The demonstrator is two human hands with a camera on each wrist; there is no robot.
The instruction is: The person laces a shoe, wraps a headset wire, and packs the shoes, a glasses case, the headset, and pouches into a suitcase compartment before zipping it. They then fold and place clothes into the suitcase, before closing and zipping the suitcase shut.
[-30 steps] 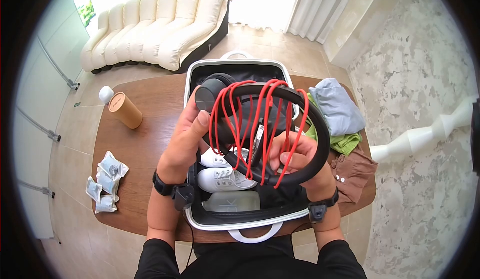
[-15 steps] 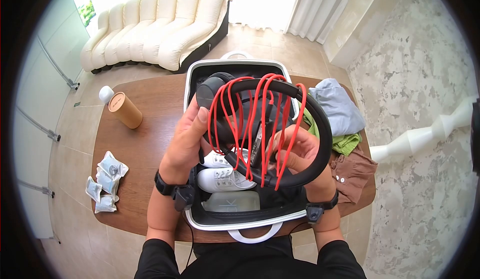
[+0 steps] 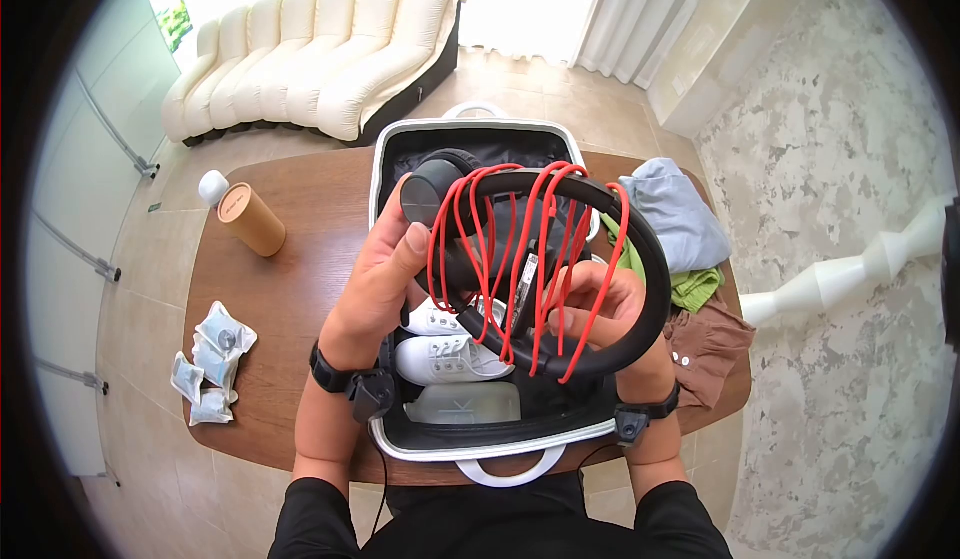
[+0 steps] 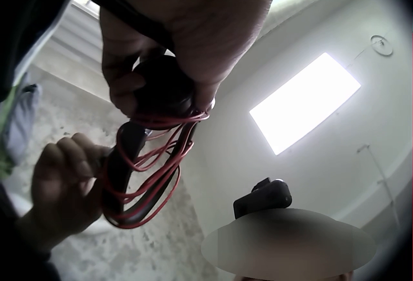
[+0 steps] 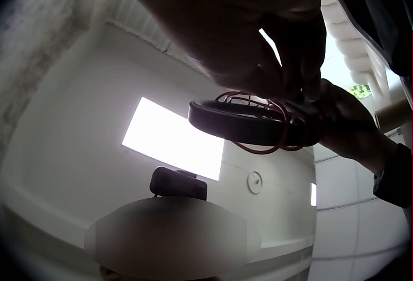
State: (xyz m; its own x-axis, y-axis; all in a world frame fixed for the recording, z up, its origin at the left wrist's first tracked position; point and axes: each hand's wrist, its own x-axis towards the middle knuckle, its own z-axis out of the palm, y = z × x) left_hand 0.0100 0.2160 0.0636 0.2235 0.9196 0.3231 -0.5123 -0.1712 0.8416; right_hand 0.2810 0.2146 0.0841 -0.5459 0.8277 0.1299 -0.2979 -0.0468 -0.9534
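Black over-ear headphones (image 3: 655,304) are held up over an open suitcase (image 3: 577,134), with a red cable (image 3: 533,259) looped several times round the headband. My left hand (image 3: 375,274) grips one ear cup (image 3: 430,191), thumb on its near side. Inside the headband's curve, my right hand (image 3: 610,304) has its thumb and fingers bent together at the red strands, pinching there. A dark strip with a pale label (image 3: 525,281) shows behind the loops. In the left wrist view, the right hand (image 4: 61,181) meets the headband's edge. Below, white sneakers (image 3: 450,359) lie in the suitcase.
A frosted pouch (image 3: 462,405) lies at the suitcase's near side. On the wooden table (image 3: 310,379), a cardboard tube (image 3: 255,224), a white rounded object (image 3: 212,189) and clear packets (image 3: 215,359) are left; blue (image 3: 675,214), green (image 3: 692,289) and brown (image 3: 708,349) clothes are right.
Over the last half second the headphones and both hands have shifted slightly right, and the headband has tipped a little lower. The left hand keeps its grip on the ear cup.
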